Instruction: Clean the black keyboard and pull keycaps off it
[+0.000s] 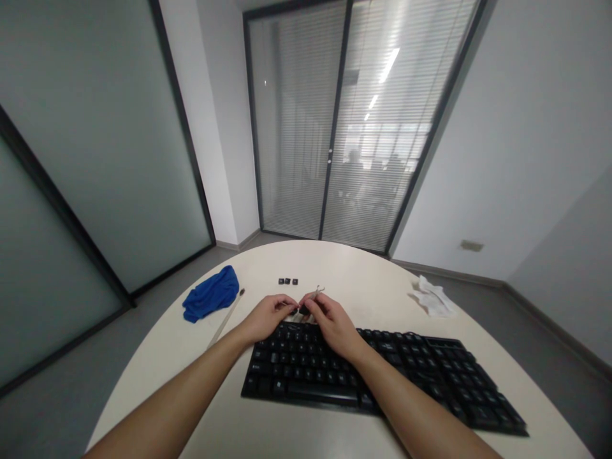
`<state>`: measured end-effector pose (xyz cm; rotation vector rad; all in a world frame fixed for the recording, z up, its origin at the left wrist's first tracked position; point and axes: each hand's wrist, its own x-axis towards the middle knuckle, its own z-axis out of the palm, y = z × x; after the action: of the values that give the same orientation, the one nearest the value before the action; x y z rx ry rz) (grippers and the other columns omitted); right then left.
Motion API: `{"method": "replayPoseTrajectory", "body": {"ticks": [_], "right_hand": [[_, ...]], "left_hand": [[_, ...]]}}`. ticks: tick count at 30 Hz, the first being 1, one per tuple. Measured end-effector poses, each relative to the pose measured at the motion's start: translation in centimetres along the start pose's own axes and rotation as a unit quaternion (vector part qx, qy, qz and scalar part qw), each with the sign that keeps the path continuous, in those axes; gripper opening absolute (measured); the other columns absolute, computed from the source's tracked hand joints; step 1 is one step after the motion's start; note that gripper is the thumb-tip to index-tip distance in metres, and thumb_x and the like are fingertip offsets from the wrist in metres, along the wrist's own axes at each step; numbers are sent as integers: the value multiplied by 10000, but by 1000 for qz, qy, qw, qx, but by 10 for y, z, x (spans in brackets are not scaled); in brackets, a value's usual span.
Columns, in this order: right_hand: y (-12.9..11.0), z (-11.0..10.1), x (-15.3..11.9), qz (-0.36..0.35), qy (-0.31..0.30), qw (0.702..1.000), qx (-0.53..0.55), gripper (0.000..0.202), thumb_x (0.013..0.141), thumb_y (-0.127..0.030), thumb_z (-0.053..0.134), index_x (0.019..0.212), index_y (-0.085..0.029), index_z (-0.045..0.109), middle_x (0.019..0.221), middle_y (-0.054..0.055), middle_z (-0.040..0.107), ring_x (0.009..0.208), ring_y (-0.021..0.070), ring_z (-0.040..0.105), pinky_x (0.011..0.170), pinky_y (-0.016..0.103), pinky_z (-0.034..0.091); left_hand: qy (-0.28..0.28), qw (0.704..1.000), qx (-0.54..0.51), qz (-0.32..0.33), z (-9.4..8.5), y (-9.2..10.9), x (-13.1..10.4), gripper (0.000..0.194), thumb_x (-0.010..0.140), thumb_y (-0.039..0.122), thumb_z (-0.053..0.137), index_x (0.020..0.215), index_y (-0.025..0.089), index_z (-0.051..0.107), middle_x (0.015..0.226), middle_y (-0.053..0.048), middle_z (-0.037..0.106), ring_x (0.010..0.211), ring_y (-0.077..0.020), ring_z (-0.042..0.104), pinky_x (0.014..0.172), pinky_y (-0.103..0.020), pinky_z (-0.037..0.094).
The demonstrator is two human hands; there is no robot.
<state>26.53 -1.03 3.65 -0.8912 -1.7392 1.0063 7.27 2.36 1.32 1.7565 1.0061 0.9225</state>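
Above the far left edge of the black keyboard (321, 390), my two hands meet. My left hand (268, 317) has its fingertips closed on a small black piece (293, 312) that looks like a keycap. In the fingers of my right hand (333, 323) is a thin wire tool, a keycap puller (317, 290) by its look, its bent wire ends pointing away from me. A dark piece (304, 310) shows between the hands; whether it belongs to the tool or is another keycap, I cannot tell. Beyond my hands, 3 loose black keycaps (287, 281) lie in a row.
A blue cloth (211, 294) lies crumpled at the left of the round table (363, 268), beside a thin stick-like brush (226, 319) with a dark tip. Crumpled white tissue (433, 297) rests near the right edge. Behind the table are glass panels with blinds (296, 127).
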Motion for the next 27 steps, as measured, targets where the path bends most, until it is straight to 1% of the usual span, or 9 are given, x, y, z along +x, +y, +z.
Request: {"method": "replayPoseTrajectory", "body": {"ticks": [5, 9, 12, 15, 17, 20, 24, 27], "right_hand": [[-2, 0, 1, 16, 34, 999, -6, 339, 934, -499, 487, 929, -192, 629, 844, 19, 634, 770, 159, 588, 748, 281, 475], [-4, 0, 2, 25, 33, 999, 7, 354, 923, -523, 488, 924, -194, 620, 833, 16, 622, 744, 158, 593, 739, 285, 485], [-4, 0, 2, 24, 34, 999, 6, 337, 926, -508, 494, 917, -194, 616, 817, 11, 615, 739, 156, 589, 731, 279, 481], [-2, 0, 2, 21, 35, 999, -2, 315, 937, -480, 492, 914, -191, 616, 811, 8, 613, 742, 152, 588, 731, 276, 472], [1, 0, 2, 19, 34, 999, -7, 309, 944, -469, 487, 917, -190, 617, 804, 5, 613, 737, 150, 589, 733, 276, 468], [4, 0, 2, 16, 39, 999, -8, 316, 945, -474, 484, 923, -188, 615, 808, 7, 617, 742, 151, 591, 738, 280, 471], [5, 1, 2, 15, 42, 999, -5, 339, 945, -496, 474, 932, -187, 614, 834, 16, 620, 738, 153, 593, 733, 285, 483], [4, 1, 2, 17, 43, 999, -11, 352, 943, -510, 469, 925, -190, 615, 818, 15, 617, 732, 155, 589, 725, 282, 483]], "left_hand": [[44, 992, 117, -4, 4, -4, 0, 206, 829, 295, 593, 891, 154, 729, 936, -79, 743, 908, -222, 671, 863, -324, 496], [70, 981, 180, 6, 3, -5, -2, 202, 837, 260, 569, 900, 180, 743, 951, -68, 749, 930, -216, 673, 894, -322, 494], [74, 975, 210, 5, 2, -5, -3, 211, 812, 260, 598, 939, 182, 748, 978, -72, 746, 938, -222, 670, 895, -321, 491], [74, 972, 224, -21, 1, -6, -3, 224, 782, 265, 623, 940, 176, 755, 940, -74, 751, 894, -230, 677, 868, -327, 495], [71, 972, 221, -28, 0, -8, -2, 229, 795, 270, 602, 931, 174, 759, 921, -73, 755, 872, -228, 682, 853, -327, 497], [61, 974, 220, -18, 0, -8, -1, 249, 822, 268, 568, 948, 171, 760, 936, -72, 759, 868, -222, 685, 853, -321, 497], [65, 960, 274, 15, -1, -1, 0, 223, 824, 238, 574, 916, 180, 768, 1009, -80, 746, 946, -228, 669, 895, -311, 473], [54, 945, 324, 0, -2, 8, -2, 214, 837, 244, 576, 919, 229, 773, 1018, -58, 748, 977, -243, 663, 869, -316, 467]]}}
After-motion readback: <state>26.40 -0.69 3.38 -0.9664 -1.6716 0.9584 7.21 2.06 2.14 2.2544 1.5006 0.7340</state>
